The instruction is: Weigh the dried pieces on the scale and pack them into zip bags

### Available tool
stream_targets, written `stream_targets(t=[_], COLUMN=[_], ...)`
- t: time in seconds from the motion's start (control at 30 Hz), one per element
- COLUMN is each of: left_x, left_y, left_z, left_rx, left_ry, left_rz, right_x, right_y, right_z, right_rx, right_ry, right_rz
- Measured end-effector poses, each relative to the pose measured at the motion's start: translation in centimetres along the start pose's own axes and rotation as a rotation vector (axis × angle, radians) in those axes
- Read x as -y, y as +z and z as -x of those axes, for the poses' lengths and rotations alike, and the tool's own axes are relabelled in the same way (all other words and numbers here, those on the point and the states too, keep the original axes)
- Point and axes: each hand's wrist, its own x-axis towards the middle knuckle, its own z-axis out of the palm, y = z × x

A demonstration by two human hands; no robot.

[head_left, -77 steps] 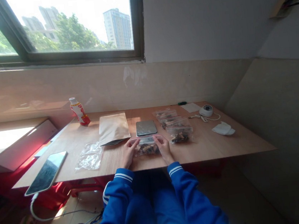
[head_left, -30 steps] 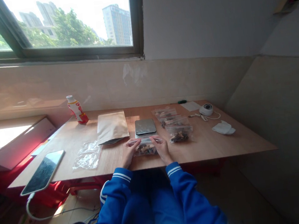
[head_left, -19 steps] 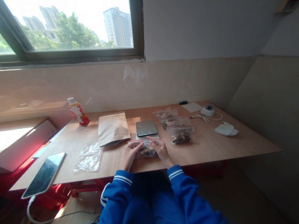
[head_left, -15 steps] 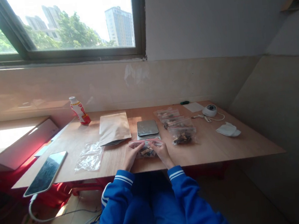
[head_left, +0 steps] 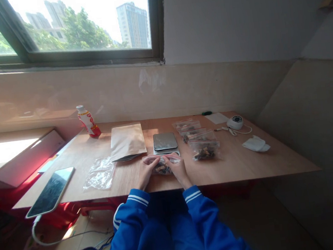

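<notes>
My left hand (head_left: 147, 173) and right hand (head_left: 180, 171) are both on the zip bag (head_left: 162, 167), which lies flat on the bench (head_left: 243, 168) with dark chunky pieces inside. My fingers (head_left: 170, 160) are closed narrow over the bag from either side, the two hands almost meeting above its middle, and the bag's top edge runs just under my fingertips.

The bag sits just in front of the scale (head_left: 164, 141), its far edge nearly touching the scale's base. Only a narrow strip of bench lies between the bag and the near edge, where my sleeves (head_left: 133, 203) cross.

To my right, a filled bag (head_left: 205, 151) lies near my hand, with more bags (head_left: 188, 125) stacked behind it. To my left, the kraft pouch (head_left: 127, 142) lies just beyond my fingers, and a loose plastic bag (head_left: 99, 174) is a little farther along. The phone (head_left: 49, 187) sits well apart, near the bench's left corner, and the bottle (head_left: 88, 122) stands at the back by the wall.
</notes>
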Motion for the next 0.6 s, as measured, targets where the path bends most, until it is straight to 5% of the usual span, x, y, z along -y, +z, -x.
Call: stream_targets(t=[0.17, 0.6], left_x=[-0.1, 0.9], left_y=[0.0, -0.6], left_z=[0.0, -0.3], left_rx=[0.016, -0.028], left_ry=[0.029, 0.019], left_rz=[0.010, 0.034], right_x=[0.3, 0.7], right_y=[0.1, 0.5], right_z=[-0.2, -0.4], right_rx=[0.104, 0.058], right_ry=[0.035, -0.138], right_rz=[-0.017, 0.121])
